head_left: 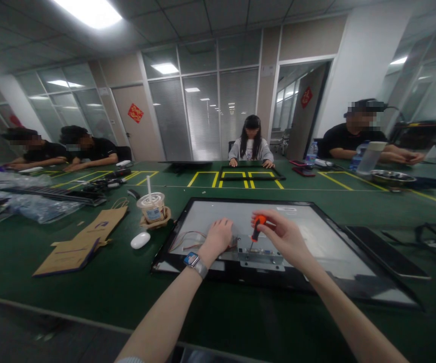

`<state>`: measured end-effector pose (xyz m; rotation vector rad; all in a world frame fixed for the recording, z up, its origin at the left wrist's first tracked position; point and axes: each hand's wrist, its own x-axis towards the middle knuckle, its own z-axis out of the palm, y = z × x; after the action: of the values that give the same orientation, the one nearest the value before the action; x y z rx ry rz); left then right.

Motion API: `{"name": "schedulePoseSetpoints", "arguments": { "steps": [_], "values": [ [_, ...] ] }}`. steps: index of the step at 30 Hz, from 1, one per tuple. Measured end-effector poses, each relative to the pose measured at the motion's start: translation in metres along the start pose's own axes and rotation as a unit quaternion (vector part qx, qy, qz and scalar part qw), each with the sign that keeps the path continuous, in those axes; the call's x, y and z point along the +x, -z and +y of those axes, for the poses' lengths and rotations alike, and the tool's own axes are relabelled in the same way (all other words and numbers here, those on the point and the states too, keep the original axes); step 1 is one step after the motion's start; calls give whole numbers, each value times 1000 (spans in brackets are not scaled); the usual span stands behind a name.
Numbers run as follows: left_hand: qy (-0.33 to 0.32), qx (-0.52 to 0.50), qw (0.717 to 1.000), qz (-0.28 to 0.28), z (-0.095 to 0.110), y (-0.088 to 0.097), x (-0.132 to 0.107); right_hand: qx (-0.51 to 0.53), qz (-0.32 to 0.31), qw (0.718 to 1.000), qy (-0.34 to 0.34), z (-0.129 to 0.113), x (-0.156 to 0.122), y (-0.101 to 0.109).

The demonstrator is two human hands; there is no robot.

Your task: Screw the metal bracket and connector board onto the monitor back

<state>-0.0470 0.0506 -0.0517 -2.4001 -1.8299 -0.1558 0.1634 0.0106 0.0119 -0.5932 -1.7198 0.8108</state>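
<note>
A large flat monitor panel lies face down on the green table, its grey metal back up inside a black frame. A small metal bracket sits near its front edge, with thin coloured wires running off to the left. My right hand grips an orange-handled screwdriver, held upright with its tip down on the bracket. My left hand, with a watch on the wrist, rests closed on the panel just left of the bracket.
A plastic cup with a straw, a white mouse and a flattened paper bag lie to the left. A dark panel lies at right. Several people sit around the table; one across holds a black frame.
</note>
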Motion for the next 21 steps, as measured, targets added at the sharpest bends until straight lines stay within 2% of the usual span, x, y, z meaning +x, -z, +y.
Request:
{"name": "schedulePoseSetpoints", "arguments": {
  "steps": [4, 9, 12, 17, 19, 21],
  "values": [
    [-4, 3, 1000, -6, 1, 2, 0, -13, 1, 1000, 9, 4, 0, 0],
    [-4, 2, 1000, 4, 1, 1, -2, -105, 56, 991, 58, 3, 2, -3],
    [-9, -1, 1000, 4, 0, -1, -1, -137, 57, 986, 80, -1, 2, -3],
    [-4, -12, 1000, 2, -1, -2, 1, -86, -5, 994, 62, -5, 0, 1],
    [-3, -14, 1000, -2, -1, -1, 1, -77, -4, 996, 51, -4, 1, 2],
    [-2, -12, 1000, -5, -1, 0, 0, -89, 23, 995, 49, -1, 2, 1]
  ]
}}
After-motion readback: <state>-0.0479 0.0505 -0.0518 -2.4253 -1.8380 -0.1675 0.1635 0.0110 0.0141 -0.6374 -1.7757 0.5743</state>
